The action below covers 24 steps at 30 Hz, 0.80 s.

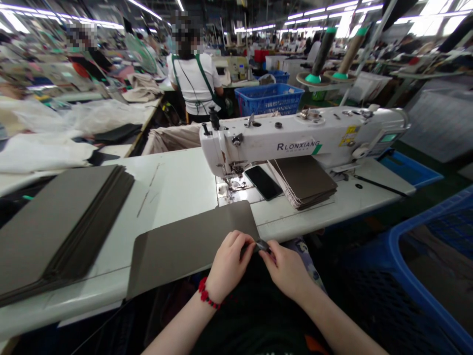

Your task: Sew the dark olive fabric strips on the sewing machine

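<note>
A grey-brown fabric panel (192, 241) lies flat on the white sewing table (177, 182), its near right corner hanging over the front edge. My left hand (231, 264), with a red bead bracelet at the wrist, pinches that corner. My right hand (283, 268) is closed on the same corner from the right, fingertips almost touching the left hand's. The white sewing machine (295, 140) stands just beyond, its needle area (236, 185) above the panel's far edge.
A thick stack of grey panels (62, 222) lies at the left. A smaller stack (305, 180) and a black phone (263, 182) sit under the machine arm. Blue crates stand at right (417, 256) and behind (268, 98). A person in a white shirt (194, 81) stands beyond the table.
</note>
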Tool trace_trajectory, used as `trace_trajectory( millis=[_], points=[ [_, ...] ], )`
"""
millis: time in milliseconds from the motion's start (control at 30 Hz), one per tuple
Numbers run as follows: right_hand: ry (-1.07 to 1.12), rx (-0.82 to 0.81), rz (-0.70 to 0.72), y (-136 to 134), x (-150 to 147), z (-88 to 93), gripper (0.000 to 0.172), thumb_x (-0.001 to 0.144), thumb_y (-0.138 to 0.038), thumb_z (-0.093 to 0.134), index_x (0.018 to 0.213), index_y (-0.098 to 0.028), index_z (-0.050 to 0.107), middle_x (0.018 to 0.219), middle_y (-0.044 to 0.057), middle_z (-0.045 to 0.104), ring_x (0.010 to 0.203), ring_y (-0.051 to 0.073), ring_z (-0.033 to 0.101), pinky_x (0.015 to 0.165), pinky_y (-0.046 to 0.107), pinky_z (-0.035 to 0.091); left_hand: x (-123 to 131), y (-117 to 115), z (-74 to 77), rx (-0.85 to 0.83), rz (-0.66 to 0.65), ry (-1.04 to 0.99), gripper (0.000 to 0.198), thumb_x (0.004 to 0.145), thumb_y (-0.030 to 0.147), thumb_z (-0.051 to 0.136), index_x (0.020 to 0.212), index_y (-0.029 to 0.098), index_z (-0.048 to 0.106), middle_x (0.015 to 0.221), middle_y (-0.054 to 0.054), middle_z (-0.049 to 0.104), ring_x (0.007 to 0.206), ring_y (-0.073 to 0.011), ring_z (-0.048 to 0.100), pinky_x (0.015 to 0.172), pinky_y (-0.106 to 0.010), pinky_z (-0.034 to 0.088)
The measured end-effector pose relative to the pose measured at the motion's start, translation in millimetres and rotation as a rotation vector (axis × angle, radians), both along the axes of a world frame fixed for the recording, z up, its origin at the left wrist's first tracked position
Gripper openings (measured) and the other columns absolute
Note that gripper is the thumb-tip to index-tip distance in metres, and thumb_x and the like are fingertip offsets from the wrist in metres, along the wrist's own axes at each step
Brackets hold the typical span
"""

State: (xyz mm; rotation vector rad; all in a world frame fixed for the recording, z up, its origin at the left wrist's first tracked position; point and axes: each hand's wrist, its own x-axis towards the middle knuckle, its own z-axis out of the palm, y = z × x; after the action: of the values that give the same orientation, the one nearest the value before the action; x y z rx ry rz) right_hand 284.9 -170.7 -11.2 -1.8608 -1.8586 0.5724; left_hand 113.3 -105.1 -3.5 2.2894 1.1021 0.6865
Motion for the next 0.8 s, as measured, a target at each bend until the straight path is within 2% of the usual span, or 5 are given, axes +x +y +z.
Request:
trace_trajectory(
  millis=[233, 400, 600, 700, 800],
  points=[
    [-0.103, 0.0, -0.018, 6, 1, -8.1, 0.025, 0.1, -0.031, 0.037, 0.085, -0.021, 0.053, 0.071, 0.001, 0.067, 0.065, 0.018, 0.065, 0.056, 0.027, 0.031, 0, -6, 7.3, -0.002, -0.034, 0.001, 0.015, 0.097, 0.024, 0.045, 0.091, 0.02, 0.058, 0.091, -0.006, 0.059, 0.087, -0.0196, 0.055, 0.079, -0.034, 0.047],
    [-0.049, 0.066, -0.105, 3, 14, -9.1, 0.022, 0.098, -0.038, 0.042, 0.095, -0.021, 0.056, 0.072, 0.001, 0.067, 0.066, 0.019, 0.065, 0.057, 0.027, 0.038, -46, 8, 37.5, -0.115, -0.373, 0.068, 0.031, 0.097, 0.028, 0.046, 0.071, 0.02, 0.061, 0.074, -0.002, 0.058, 0.077, -0.0154, 0.057, 0.081, -0.03, 0.046],
    [0.039, 0.138, 0.104, 4, 1, -7.0, 0.046, 0.093, -0.029, 0.05, 0.138, -0.027, 0.044, 0.103, 0.002, 0.071, 0.084, 0.017, 0.068, 0.076, 0.026, 0.049, -129, 68, 32.7, 0.109, 0.262, 0.369, 0.058, 0.087, 0.055, 0.055, 0.133, 0.019, 0.049, 0.129, -0.012, 0.053, 0.119, -0.0298, 0.05, 0.102, -0.042, 0.038],
    [-0.069, 0.141, 0.173, 9, -8, -12.6, 0.055, 0.09, -0.018, 0.048, 0.144, -0.027, 0.039, 0.102, 0.004, 0.072, 0.08, 0.018, 0.068, 0.072, 0.027, 0.051, -145, 77, 22.3, 0.111, 0.306, 0.502, 0.075, 0.081, 0.061, 0.06, 0.138, 0.015, 0.042, 0.127, -0.016, 0.053, 0.118, -0.0345, 0.05, 0.101, -0.046, 0.038],
    [-0.116, 0.163, 0.173, 12, -10, -16.8, 0.058, 0.087, -0.015, 0.046, 0.144, -0.026, 0.04, 0.106, 0.005, 0.072, 0.082, 0.02, 0.069, 0.072, 0.029, 0.054, -143, 68, 26.4, 0.083, 0.278, 0.521, 0.045, 0.087, 0.053, 0.055, 0.113, 0.017, 0.058, 0.105, -0.012, 0.059, 0.1, -0.0303, 0.059, 0.09, -0.042, 0.044]
  ],
)
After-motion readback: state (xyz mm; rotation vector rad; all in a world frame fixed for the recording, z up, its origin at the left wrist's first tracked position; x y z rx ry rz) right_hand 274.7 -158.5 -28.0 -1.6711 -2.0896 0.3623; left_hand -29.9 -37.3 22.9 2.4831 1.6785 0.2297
